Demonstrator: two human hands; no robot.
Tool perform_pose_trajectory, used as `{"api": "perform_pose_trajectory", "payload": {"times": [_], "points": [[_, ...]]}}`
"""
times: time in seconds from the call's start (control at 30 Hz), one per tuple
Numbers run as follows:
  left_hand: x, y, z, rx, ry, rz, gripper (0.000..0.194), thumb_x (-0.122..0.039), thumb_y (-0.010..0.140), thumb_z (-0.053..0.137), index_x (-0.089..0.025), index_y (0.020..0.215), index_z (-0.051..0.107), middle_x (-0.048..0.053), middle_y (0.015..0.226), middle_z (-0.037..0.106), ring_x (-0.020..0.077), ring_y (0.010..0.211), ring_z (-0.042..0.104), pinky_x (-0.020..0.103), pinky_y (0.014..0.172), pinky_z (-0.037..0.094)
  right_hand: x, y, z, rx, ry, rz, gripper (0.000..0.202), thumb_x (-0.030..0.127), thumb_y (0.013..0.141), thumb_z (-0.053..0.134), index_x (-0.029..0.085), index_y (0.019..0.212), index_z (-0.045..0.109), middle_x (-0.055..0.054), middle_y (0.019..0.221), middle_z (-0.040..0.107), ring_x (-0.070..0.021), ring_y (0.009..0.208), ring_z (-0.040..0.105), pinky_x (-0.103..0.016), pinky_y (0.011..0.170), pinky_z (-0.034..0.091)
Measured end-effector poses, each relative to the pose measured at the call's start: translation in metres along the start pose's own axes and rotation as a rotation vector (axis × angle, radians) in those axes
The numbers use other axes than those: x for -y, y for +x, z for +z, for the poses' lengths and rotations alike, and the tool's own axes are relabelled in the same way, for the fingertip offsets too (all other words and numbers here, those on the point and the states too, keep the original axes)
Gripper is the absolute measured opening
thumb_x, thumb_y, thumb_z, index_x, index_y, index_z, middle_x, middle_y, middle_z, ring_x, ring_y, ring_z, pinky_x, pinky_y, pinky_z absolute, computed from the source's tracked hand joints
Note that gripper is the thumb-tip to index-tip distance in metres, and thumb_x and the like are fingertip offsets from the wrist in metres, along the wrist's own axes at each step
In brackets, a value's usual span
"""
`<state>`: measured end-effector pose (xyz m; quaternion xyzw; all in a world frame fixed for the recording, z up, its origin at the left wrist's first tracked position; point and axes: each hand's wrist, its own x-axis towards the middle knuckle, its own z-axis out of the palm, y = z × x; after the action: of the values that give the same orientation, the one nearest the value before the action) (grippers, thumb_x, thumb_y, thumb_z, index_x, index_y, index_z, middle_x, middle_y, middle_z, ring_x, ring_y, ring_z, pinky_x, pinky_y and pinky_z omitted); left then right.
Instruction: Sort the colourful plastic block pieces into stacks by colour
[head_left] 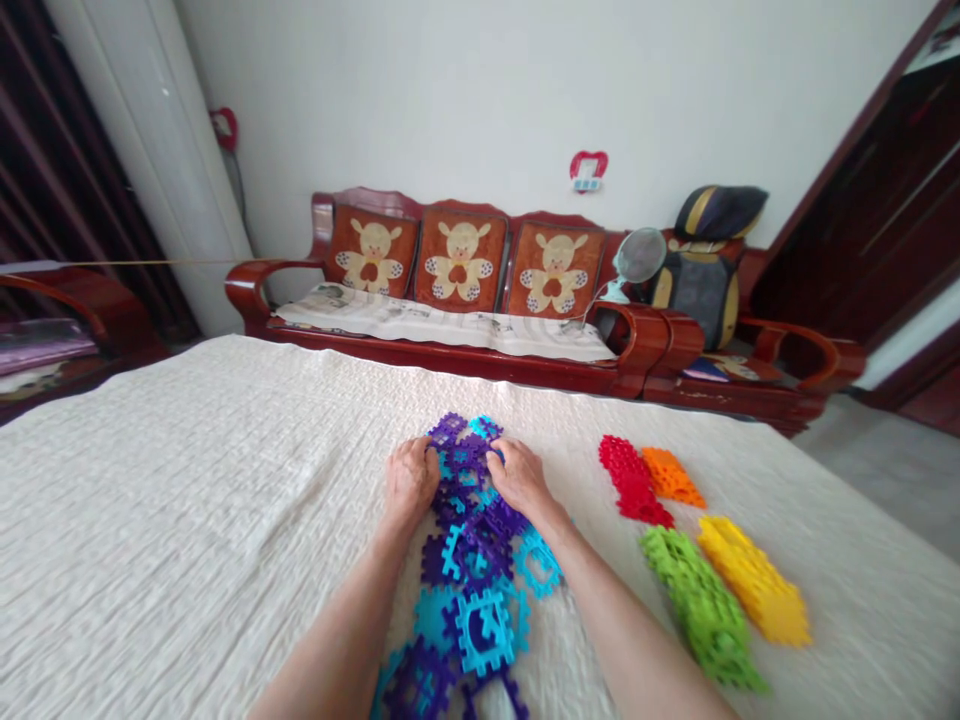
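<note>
A loose, long heap of purple and light-blue plastic interlocking tiles (pixel 480 545), with toothed edges and cut-out shapes, lies on the cream cloth in front of me. At the far part of this heap, my left hand (pixel 412 480) is closed at its left edge, fingers curled against the tiles. Opposite it, my right hand (pixel 519 475) grips the right edge, thumb and fingers bent round purple tiles. Fingertips of both hands are partly hidden. Nearer to me, a light-blue square tile (pixel 484 632) rests on top of others.
Sorted by colour on the right are red tiles (pixel 634 480), orange tiles (pixel 673 477), green tiles (pixel 705 605) and yellow tiles (pixel 754 580). The quilted cloth (pixel 187 500) covers the wide surface. Beyond it stands a wooden sofa (pixel 442 358) with bear cushions and a small fan (pixel 641 257).
</note>
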<state>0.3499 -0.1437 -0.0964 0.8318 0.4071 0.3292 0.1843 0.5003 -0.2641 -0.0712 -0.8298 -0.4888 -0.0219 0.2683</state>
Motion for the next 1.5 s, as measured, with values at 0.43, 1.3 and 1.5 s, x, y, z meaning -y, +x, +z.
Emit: {"api": "perform_pose_trajectory", "payload": {"times": [0.43, 1.3, 1.5], "points": [[-0.005, -0.001, -0.006, -0.089, -0.028, -0.022, 0.035, -0.022, 0.090, 0.040, -0.014, 0.111, 0.067, 0.011, 0.106, 0.071, 0.0210, 0.103, 0.064, 0.033, 0.096, 0.046, 0.005, 0.039, -0.015, -0.027, 0.103, 0.116, 0.034, 0.022, 0.089, 0.042, 0.020, 0.111, 0.067, -0.005, 0.115, 0.069, -0.0153, 0.105, 0.063, -0.023, 0.092, 0.043], [0.001, 0.000, -0.001, -0.081, 0.082, 0.025, 0.038, -0.028, 0.088, 0.041, -0.014, 0.110, 0.068, 0.013, 0.105, 0.071, 0.0242, 0.101, 0.065, 0.036, 0.094, 0.049, -0.085, 0.052, -0.087, 0.269, -0.379, 0.053, 0.047, 0.029, 0.073, 0.060, 0.026, 0.119, 0.059, -0.005, 0.126, 0.062, -0.0270, 0.115, 0.055, -0.040, 0.094, 0.040], [0.000, -0.001, -0.003, -0.080, 0.083, 0.021, 0.038, -0.028, 0.087, 0.041, -0.013, 0.109, 0.069, 0.013, 0.104, 0.071, 0.0244, 0.099, 0.066, 0.035, 0.094, 0.049, -0.100, 0.038, -0.096, 0.320, -0.422, 0.079, 0.047, 0.022, 0.074, 0.056, 0.028, 0.120, 0.059, -0.005, 0.128, 0.061, -0.0265, 0.119, 0.052, -0.043, 0.097, 0.036]]}}
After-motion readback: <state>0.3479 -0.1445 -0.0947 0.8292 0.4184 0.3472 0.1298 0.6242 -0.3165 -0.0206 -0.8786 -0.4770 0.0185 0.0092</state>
